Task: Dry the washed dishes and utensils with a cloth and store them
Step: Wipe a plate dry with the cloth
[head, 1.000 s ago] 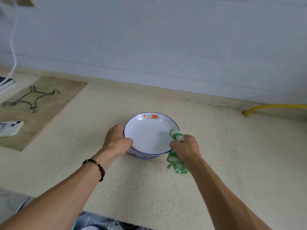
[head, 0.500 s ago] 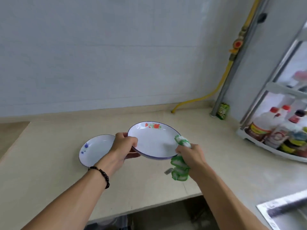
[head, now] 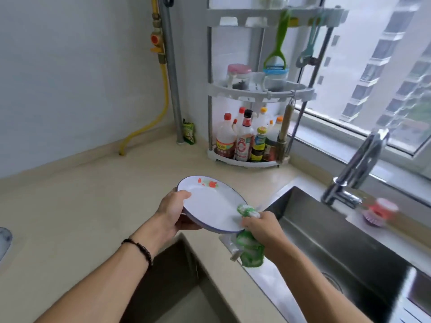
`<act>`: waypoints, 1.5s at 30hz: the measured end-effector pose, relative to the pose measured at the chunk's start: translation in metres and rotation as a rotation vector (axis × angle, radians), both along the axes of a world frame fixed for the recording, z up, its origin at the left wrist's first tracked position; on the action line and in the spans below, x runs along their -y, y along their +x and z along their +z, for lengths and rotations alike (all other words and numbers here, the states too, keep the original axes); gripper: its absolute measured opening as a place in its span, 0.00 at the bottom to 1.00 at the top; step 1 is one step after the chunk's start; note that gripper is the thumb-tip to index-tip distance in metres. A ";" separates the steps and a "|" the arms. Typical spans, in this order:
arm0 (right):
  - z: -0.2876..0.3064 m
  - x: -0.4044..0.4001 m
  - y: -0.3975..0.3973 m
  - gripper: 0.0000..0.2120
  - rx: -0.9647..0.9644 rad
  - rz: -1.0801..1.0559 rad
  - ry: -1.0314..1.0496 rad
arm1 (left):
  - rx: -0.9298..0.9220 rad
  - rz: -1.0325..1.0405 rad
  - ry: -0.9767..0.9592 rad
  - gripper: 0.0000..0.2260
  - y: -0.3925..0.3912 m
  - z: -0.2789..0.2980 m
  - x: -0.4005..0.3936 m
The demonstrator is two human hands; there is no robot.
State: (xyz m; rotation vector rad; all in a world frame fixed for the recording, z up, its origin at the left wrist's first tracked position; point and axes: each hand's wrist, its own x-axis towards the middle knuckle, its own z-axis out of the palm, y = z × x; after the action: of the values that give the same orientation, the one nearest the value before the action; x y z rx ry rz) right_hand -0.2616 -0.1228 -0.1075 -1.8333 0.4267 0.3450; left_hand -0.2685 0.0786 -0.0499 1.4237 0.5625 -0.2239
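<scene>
A white plate (head: 210,202) with a dark blue rim and a red flower print is held in the air over the counter corner, tilted toward me. My left hand (head: 173,212) grips its left edge, thumb on top and fingers underneath. My right hand (head: 262,227) grips a green and white cloth (head: 249,249), and the cloth's upper end touches the plate's near right rim. The rest of the cloth hangs below my fist.
A steel sink (head: 345,248) with a chrome faucet (head: 356,171) lies to the right. A corner rack (head: 251,94) with sauce bottles (head: 245,138) stands behind. A yellow hose (head: 149,127) runs down the wall. Another plate's edge (head: 3,241) shows at far left on the beige counter (head: 70,206).
The plate has been lifted off the other plate and carried right, toward the sink. My view has swung right with it, and the second plate has slid to the left edge.
</scene>
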 end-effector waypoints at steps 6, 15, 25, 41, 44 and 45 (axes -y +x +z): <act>-0.045 0.096 -0.001 0.07 -0.203 -0.077 0.104 | -0.100 -0.209 0.250 0.07 0.038 -0.006 0.121; -0.076 0.141 -0.013 0.18 -0.323 -0.135 0.242 | -0.133 -0.372 0.522 0.17 0.061 -0.020 0.202; -0.059 0.159 0.000 0.21 0.099 -0.125 -0.210 | -0.114 -0.444 0.470 0.12 0.050 -0.019 0.186; 0.002 0.104 0.013 0.28 0.385 0.579 -0.461 | -0.058 -0.478 0.184 0.17 0.032 0.006 0.168; 0.010 0.097 0.001 0.28 0.470 0.655 -0.373 | -0.056 -0.493 0.165 0.17 0.034 0.009 0.167; 0.009 0.104 0.003 0.27 0.493 0.674 -0.414 | -0.055 -0.507 0.176 0.18 0.033 0.009 0.166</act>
State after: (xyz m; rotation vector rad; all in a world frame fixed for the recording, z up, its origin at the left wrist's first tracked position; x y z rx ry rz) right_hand -0.2588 -0.2265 -0.0990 -2.3500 -0.5143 0.2489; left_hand -0.2351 -0.0872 -0.0405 1.7209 0.2593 -0.6299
